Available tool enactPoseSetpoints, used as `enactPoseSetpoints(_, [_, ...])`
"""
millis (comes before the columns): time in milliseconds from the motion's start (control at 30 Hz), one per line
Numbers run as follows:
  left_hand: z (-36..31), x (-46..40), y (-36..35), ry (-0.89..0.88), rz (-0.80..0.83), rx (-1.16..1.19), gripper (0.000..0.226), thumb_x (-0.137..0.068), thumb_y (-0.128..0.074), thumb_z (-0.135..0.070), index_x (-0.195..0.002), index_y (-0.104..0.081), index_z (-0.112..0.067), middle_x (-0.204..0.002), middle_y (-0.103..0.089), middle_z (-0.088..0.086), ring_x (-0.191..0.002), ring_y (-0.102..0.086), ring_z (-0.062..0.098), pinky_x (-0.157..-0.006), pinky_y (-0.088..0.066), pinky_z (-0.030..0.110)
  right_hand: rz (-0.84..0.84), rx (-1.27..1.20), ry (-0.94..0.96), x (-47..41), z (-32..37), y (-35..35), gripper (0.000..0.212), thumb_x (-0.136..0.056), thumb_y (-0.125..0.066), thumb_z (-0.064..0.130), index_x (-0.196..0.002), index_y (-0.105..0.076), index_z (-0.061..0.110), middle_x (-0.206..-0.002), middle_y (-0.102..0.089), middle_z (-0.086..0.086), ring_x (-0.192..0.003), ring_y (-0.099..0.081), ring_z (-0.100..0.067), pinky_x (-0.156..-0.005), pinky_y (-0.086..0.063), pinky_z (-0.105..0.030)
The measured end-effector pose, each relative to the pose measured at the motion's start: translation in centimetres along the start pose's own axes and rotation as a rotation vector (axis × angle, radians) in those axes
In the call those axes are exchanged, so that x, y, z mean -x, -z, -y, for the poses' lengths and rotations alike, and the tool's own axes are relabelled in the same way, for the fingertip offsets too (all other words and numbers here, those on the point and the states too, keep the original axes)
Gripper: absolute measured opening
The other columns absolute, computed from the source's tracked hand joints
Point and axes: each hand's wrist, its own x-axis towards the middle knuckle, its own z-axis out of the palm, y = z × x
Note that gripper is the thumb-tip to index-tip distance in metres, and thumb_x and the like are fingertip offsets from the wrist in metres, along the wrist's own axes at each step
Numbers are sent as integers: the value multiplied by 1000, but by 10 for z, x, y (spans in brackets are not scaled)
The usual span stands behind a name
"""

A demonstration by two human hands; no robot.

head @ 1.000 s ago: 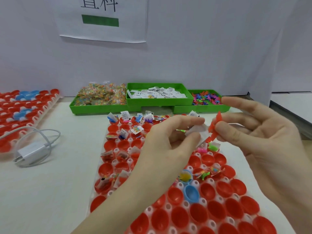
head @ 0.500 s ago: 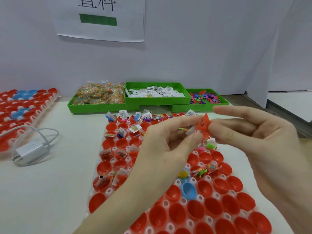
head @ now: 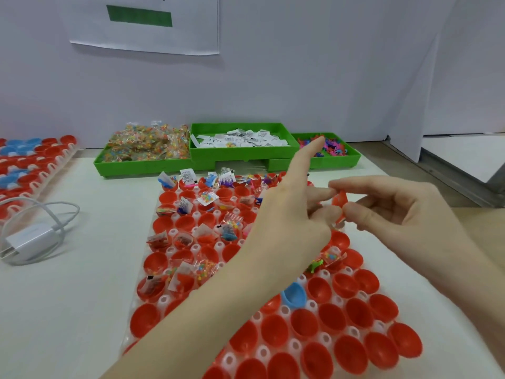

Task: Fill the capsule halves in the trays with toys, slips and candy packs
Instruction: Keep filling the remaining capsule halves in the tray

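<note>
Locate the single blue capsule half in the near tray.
Head view: the blue capsule half sits right of centre in the near tray, among red halves, just below the left hand wrist.

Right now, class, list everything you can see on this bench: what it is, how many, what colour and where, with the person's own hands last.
capsule tray: one, rows of red halves plus one blue, centre of bench, far rows filled
second tray: one, red and blue halves, far left
green bins: three, in a row behind the centre tray
candy packs: a heap, multicoloured, left bin
slips: a pile, white, middle bin
toys: a pile, mixed colours, right bin
charger: one, white, cable coiled, left
paper sign: one, white with green bar, on wall
red toy: one, pinched by right hand
left hand: forefinger raised
right hand: over tray
</note>
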Motion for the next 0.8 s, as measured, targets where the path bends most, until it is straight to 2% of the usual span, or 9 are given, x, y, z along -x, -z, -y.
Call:
enactPoseSetpoints(67, [3, -2, -7, 17, 1, -16, 79, -85, -59, 0, -139, -21, -42, -124, -54, -4, -66, -63, 6, -69, -50, 11, 13, -47, -11, 4, -8, 3, 35, -76, -65, -4, -81, -67, 30, -74, -70, 18, -56, -58, -3, -56, -46, -8])
enactPoseSetpoints(167, [8, -10, -10, 67, 46, -52, 75, -84, -61, -1, -137, -24, -40, -122, -46, -7, -66, -61, 7, -58, -45, 7, 47, -116, -51, 7, -18, 8, 26, -73, -66, -5, -78, -64, 20, -76, -71, 12, -58, -59, -3, -55, -47, -10])
enactPoseSetpoints(233, [9, -15, -10, 88, 124, -73, 68, -84, -63, -3, -134, -30, -35, -117, -49, -5, -67, -61, 6, -58, -47, 8, 50, -157, -94, 7, -26, 11, 27, -73, -66, -7, -79, -65, 19, -71, -69, 7, -56, -57, -2, -53, -46, -10])
enactPoseSetpoints(300, [11, -18, -11, 85, 195, -116, 55, -84, -64, -8, -129, -40, -28, -118, -50, -3, -75, -62, 6, -69, -52, 13, 62, -173, -139, 7, -32, 14, 32, -73, -66, -9, -83, -67, 22, -73, -69, 3, -55, -56, -4, -53, -47, -11])
enactPoseSetpoints(400, [14, -17, -9, 33, 228, -265, 34, -86, -62, -20, -120, -54, -21, -120, -53, -2, -85, -63, 12, -80, -51, 20, 83, 48, -168, 10, -50, 15, 39, -77, -65, -6, -75, -67, 33, -74, -68, 1, -60, -56, -15, -57, -47, -17])
enactPoseSetpoints(467, [17, -14, -4, 18, 212, -316, 28, -87, -60, -28, -114, -59, -22, -117, -57, -6, -84, -62, 10, -80, -51, 22, 106, 277, -192, 11, -62, 16, 39, -79, -65, -2, -70, -63, 36, -71, -65, 7, -64, -54, -21, -61, -43, -21])
enactPoseSetpoints(533, [18, -12, 3, 26, 175, -311, 22, -88, -58, -30, -109, -62, -23, -111, -60, -9, -81, -60, 7, -79, -51, 23, 177, 415, -237, 12, -71, 15, 34, -82, -64, 5, -70, -59, 36, -77, -62, 11, -64, -53, -19, -61, -41, -18])
enactPoseSetpoints(667, [17, -4, 19, -8, 112, -248, 13, -87, -58, -25, -98, -66, -23, -92, -64, -15, -75, -60, 6, -71, -49, 16, 260, 505, -229, 11, -76, 10, 26, -83, -64, 15, -75, -55, 38, -80, -59, 12, -68, -54, -12, -62, -39, -10])
enactPoseSetpoints(800, [18, 8, 40, -59, 45, -263, 10, -85, -60, -22, -90, -68, -24, -82, -67, -13, -72, -62, 3, -67, -48, 13, 309, 548, -221, 5, -72, 8, 22, -79, -69, 20, -77, -56, 38, -77, -58, 12, -66, -57, -6, -60, -40, -12])
